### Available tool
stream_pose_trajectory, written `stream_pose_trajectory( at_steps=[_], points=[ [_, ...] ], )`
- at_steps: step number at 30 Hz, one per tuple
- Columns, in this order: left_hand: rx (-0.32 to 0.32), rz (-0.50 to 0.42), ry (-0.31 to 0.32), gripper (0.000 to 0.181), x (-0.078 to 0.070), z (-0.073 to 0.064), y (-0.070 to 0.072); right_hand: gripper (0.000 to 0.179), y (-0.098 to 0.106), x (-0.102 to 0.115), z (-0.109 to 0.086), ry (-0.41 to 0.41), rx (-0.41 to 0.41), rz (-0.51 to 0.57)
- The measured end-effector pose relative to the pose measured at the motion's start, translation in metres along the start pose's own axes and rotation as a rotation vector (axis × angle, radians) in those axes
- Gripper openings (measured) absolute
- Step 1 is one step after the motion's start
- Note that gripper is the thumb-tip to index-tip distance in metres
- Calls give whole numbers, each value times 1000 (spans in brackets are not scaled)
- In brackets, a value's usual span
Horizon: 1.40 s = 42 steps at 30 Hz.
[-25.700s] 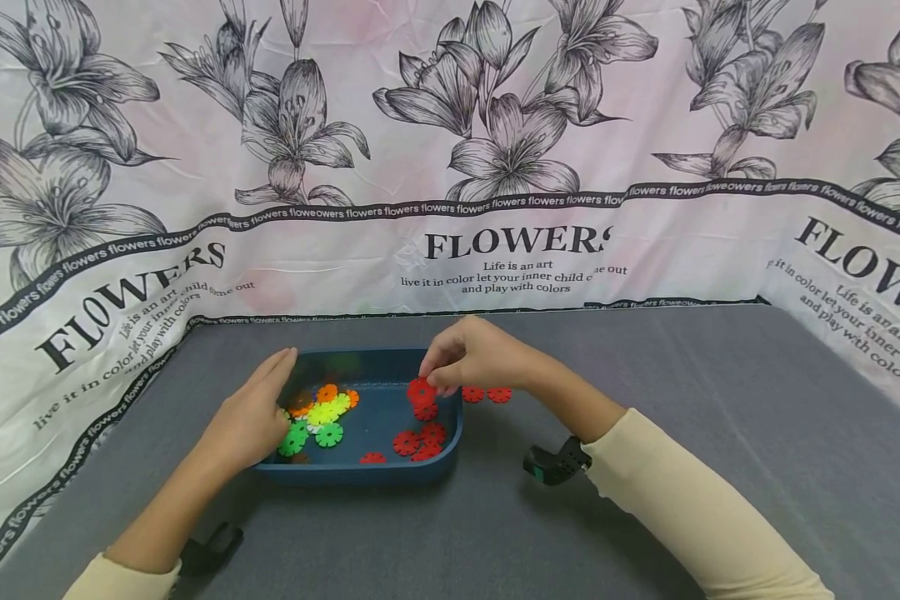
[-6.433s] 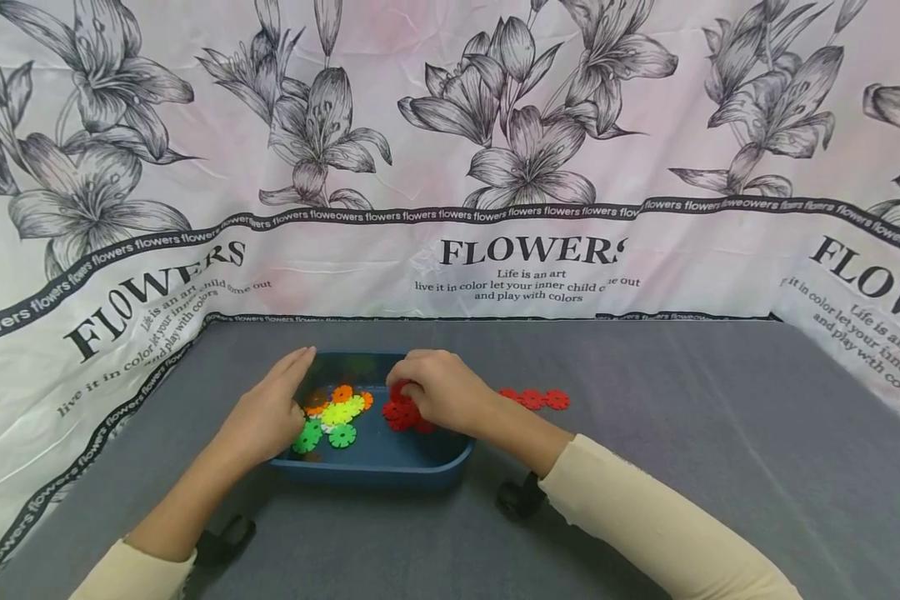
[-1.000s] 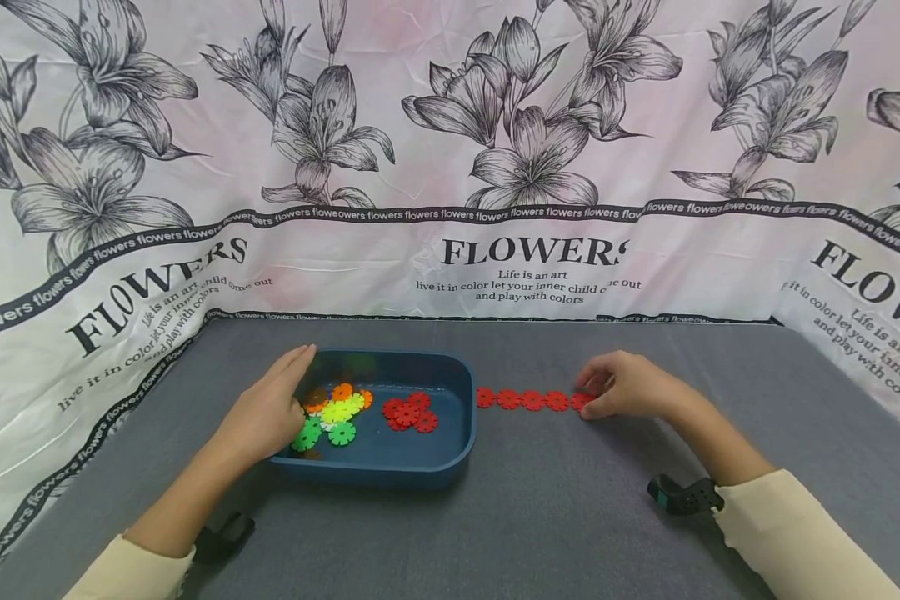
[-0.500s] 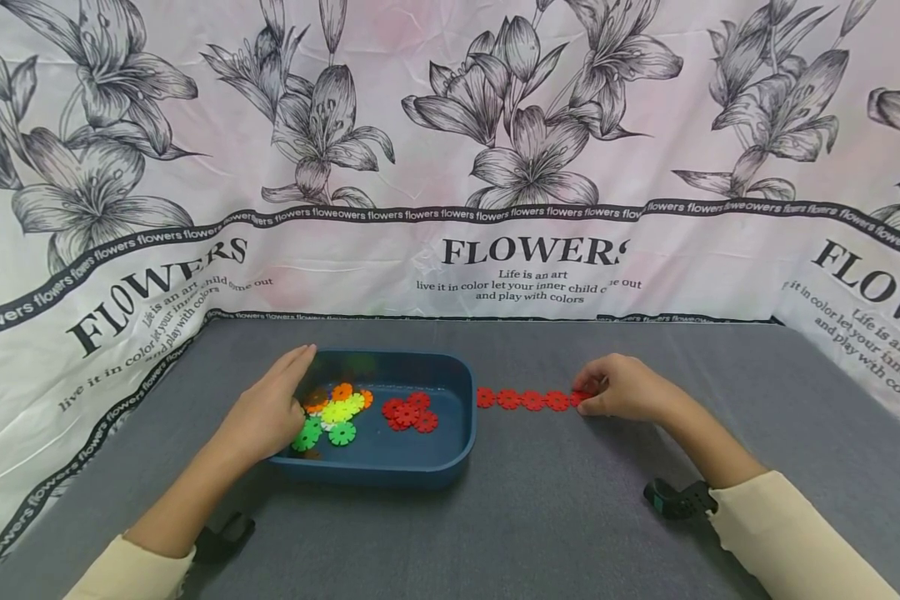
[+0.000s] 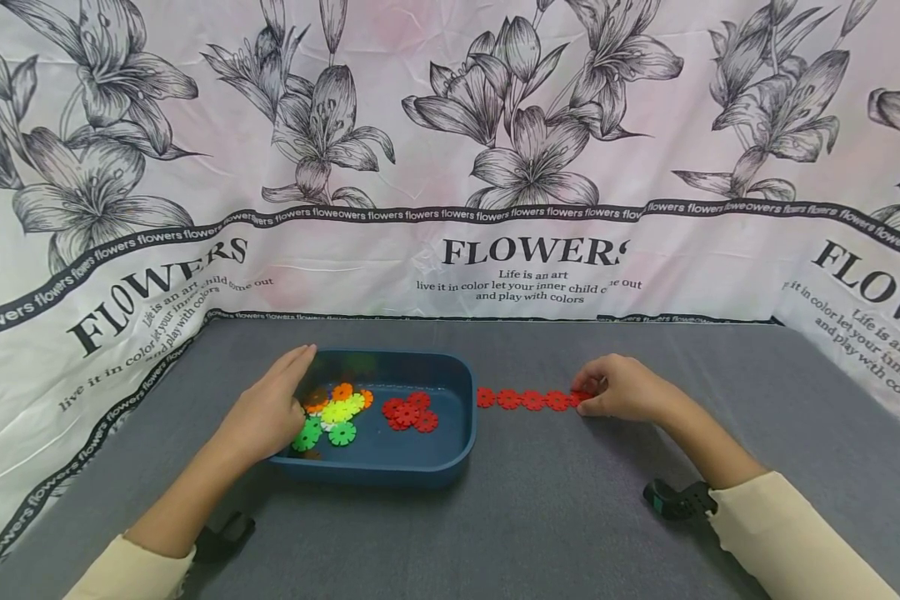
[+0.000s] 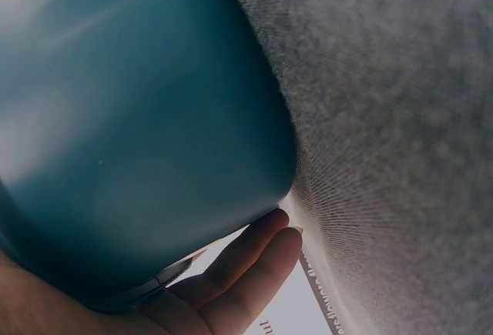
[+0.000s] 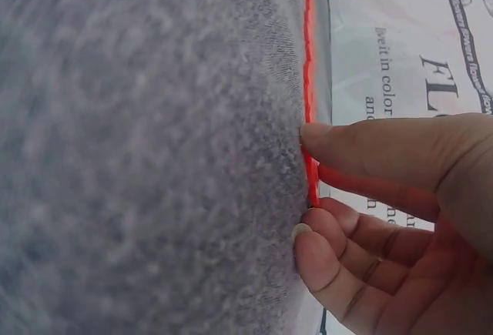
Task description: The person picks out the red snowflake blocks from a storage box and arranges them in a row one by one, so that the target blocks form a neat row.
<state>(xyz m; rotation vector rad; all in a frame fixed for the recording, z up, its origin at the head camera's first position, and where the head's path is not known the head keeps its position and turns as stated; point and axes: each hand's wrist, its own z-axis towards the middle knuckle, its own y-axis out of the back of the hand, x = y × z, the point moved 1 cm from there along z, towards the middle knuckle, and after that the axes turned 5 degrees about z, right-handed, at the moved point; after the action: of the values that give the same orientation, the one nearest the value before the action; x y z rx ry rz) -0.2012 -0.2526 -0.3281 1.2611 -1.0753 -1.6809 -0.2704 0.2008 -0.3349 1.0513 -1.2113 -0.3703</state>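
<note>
The right hand's (image 5: 624, 388) fingers (image 7: 317, 262) pinched the end red disc (image 5: 576, 401), probably best kept flat and aligned with the red row (image 5: 533, 401) to their left.

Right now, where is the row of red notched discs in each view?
Head: row of red notched discs, lower middle, right of blue tray.
Left wrist: not visible.
Right wrist: edge-on red strip right of centre, reaching top edge.
Shared by all three: lettered backdrop.

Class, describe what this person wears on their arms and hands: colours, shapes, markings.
The left hand and right hand are ungloved. The sleeves are plain cream. The left wrist device and right wrist device are black and chunky, the latter with a small green patch.
</note>
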Motion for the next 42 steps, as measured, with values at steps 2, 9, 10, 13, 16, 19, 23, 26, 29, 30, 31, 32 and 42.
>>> stream_pose_trajectory(
  at_steps=[2,9,10,13,16,19,23,26,29,30,31,32,42],
  points=[
    [1,-2,-1,77,0,0,0,27,1,2,0,6,-4,-11],
    [6,-16,-12,77,1,-1,-1,29,2,19,8,36,-41,-50],
    [4,-15,-13,77,2,-1,-1,29,2,24,10,43,-54,-54],
    [-2,-10,-17,78,2,-1,-1,26,-1,44,17,86,-106,-42],
    [-3,-10,-20,77,2,-1,-1,19,-9,73,25,190,-175,-22],
    [-1,-16,-19,78,2,-1,0,15,-19,106,34,355,-214,-14],
    [1,-21,-17,78,2,-1,0,17,-42,144,46,556,-127,-55],
    [1,-17,-15,78,2,-1,0,24,-64,163,56,631,28,-120],
    [3,-13,-12,78,2,-1,0,36,-87,173,65,614,198,-245],
    [4,-12,-12,78,2,-1,-1,42,-94,175,68,585,250,-299],
    [4,-12,-11,78,2,-1,-1,48,-100,175,71,552,294,-347],
    [5,-13,-10,78,2,-1,-1,53,-105,176,73,525,323,-400],
    [2,-21,-11,78,2,-1,0,63,-105,177,73,429,427,-594]
  ],
)
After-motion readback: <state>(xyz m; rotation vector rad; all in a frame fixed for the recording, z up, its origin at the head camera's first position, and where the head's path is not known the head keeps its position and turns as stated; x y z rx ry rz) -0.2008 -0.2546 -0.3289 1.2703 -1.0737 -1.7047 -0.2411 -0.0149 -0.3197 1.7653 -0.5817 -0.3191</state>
